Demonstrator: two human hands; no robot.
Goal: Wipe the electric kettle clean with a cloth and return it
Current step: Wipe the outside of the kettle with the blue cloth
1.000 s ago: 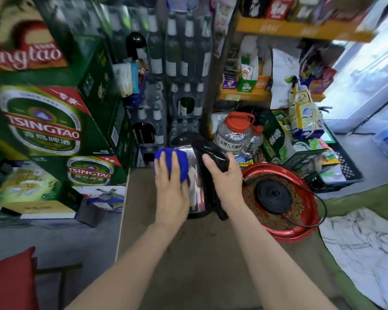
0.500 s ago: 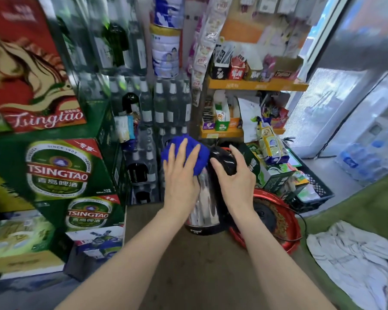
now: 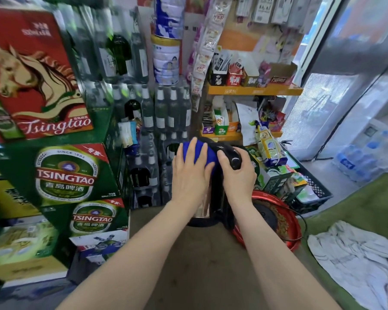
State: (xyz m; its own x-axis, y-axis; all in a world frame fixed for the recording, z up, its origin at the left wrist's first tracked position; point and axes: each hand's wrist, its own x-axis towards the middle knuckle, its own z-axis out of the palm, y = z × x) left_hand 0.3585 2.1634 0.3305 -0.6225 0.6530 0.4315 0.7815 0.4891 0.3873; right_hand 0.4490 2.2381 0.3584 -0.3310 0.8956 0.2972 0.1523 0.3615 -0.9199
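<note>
A bright blue cloth sits under the left hand, on a kettle of shiny silver metal with a glossy black handle and black foot. To the right, a red tray shows a gold speckled pattern around a black base. Far left, a red carton carries a cream horse with white lettering. Below it, green cartons bear oval badges, green and gold, with red bands. Near right, a pale grey-white rag lies on olive green fabric. The far shelves are orange-yellow.
</note>
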